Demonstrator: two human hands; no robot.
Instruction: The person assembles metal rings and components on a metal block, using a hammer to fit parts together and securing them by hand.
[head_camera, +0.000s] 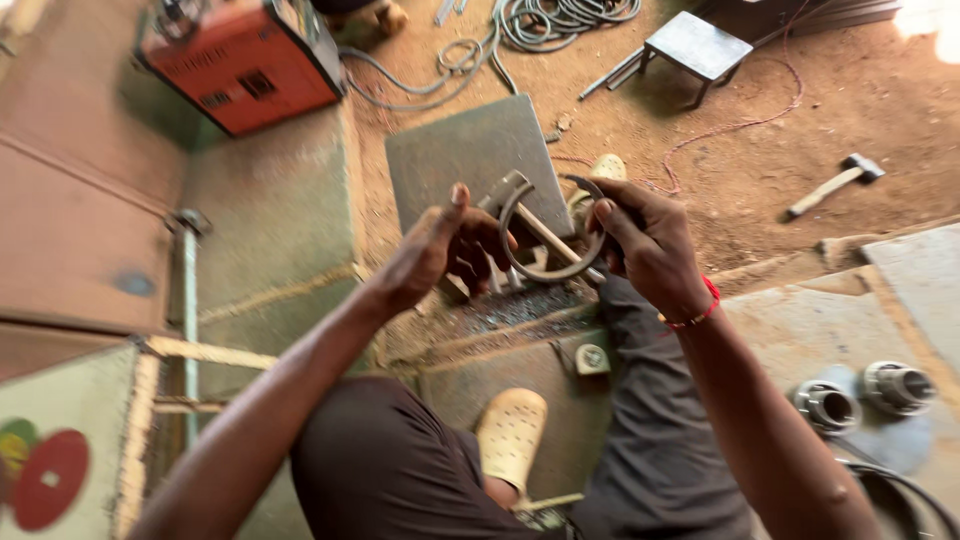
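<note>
A flat grey metal plate (470, 160) lies on the dirt floor (760, 170), and both hands hold a curved metal ring piece (540, 262) just above its near edge. The left hand (440, 250) pinches one side, fingers closed. The right hand (640, 235) wraps tight round the other, likely to keep it steady.

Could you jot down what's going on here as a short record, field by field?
Place: dirt-floor workshop, seen from above
Left hand: grips one end of a curved metal ring
Right hand: grips the ring's other end
Ring: open loop with a straight bar across it, held above a grey plate
Nearby: hammer on the dirt, small stool, red machine, coiled cable
Feet: pale clogs
</note>
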